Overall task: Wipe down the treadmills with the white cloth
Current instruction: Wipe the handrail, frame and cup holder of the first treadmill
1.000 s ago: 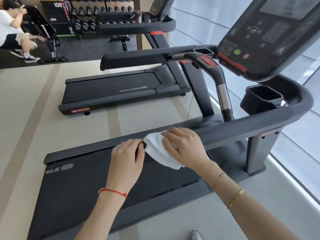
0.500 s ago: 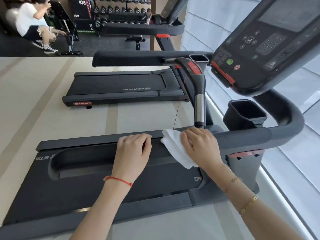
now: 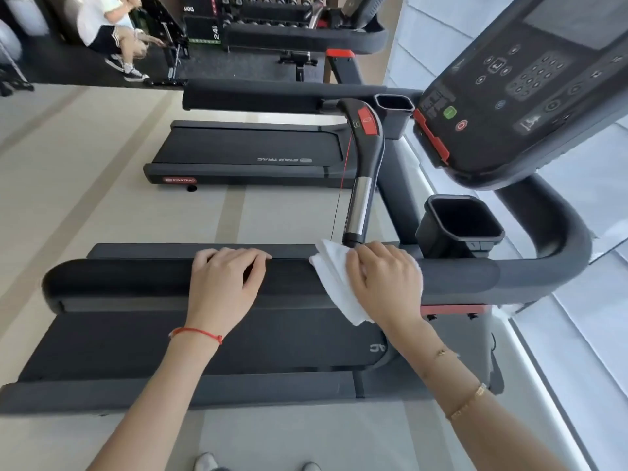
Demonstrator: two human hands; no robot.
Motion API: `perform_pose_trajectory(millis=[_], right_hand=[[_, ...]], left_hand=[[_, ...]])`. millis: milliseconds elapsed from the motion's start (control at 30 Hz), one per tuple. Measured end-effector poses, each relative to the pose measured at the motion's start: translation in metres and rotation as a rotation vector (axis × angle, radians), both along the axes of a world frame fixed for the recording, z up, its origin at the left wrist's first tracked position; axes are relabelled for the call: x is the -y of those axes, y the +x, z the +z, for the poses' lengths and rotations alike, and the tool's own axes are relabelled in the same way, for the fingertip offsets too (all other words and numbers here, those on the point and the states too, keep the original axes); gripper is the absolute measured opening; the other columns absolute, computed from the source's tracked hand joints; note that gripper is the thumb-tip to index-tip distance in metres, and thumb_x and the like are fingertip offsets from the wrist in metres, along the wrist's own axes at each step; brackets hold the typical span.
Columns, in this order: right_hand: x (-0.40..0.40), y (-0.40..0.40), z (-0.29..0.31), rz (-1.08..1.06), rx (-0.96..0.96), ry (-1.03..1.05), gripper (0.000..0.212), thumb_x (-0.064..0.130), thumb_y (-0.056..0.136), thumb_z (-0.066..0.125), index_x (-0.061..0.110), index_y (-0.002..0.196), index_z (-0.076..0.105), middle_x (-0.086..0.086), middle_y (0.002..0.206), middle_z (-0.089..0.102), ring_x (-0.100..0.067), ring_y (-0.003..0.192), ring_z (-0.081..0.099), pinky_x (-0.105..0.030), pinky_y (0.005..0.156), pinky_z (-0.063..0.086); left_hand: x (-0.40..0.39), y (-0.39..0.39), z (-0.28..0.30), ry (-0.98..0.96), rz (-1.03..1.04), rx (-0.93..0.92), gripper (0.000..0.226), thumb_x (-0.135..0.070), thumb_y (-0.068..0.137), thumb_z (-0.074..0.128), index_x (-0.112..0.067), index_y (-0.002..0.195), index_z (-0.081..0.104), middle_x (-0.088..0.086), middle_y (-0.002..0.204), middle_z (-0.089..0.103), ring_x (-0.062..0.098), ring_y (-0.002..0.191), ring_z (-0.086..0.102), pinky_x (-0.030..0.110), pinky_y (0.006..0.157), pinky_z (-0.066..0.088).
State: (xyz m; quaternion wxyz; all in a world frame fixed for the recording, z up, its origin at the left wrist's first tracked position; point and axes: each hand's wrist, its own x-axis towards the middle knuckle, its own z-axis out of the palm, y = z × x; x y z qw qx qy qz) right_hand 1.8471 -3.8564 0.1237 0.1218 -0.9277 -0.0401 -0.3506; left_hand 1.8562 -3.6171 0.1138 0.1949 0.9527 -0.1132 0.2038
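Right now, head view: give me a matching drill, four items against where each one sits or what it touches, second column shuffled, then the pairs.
Column 1
1. white cloth
2. left hand
3. cup holder
4. red string bracelet

Column 2
A. on the left wrist
B. bare on the handrail, holding nothing
C. under the right hand, draped over the handrail
D. right of the right hand, below the console

Pairs: 1-C, 2-B, 3-D, 4-A
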Motion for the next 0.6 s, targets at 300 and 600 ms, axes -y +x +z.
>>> perform_pose_trajectory(millis=[300,600], right_hand=[[-0.006,-0.001,-0.008,0.234,-0.018,-0.113,0.024,0.016,0.093,0.052,0.011,0.072,0.061,-0.001,0.07,0.059,-0.022,0.063,0.052,-0.034,0.064,0.044],[-0.063,0.006,-0.004,0.065,-0.006,-0.005,0.031,0.01,0.086,0.055,0.013,0.055,0.049,-0.001,0.054,0.048,-0.022,0.051,0.04,-0.032,0.054,0.034]], left_hand=[[0.0,0.001,-0.001,0.008,0.013,-0.002,0.039,-0.036,0.099,0.031,-0.036,0.097,0.07,-0.021,0.084,0.07,0.007,0.08,0.061,0.028,0.084,0.031],[-0.002,0.003,-0.004,0.022,0.016,0.004,0.033,-0.03,0.098,0.036,-0.028,0.087,0.068,-0.015,0.072,0.066,0.014,0.074,0.061,0.031,0.082,0.034]])
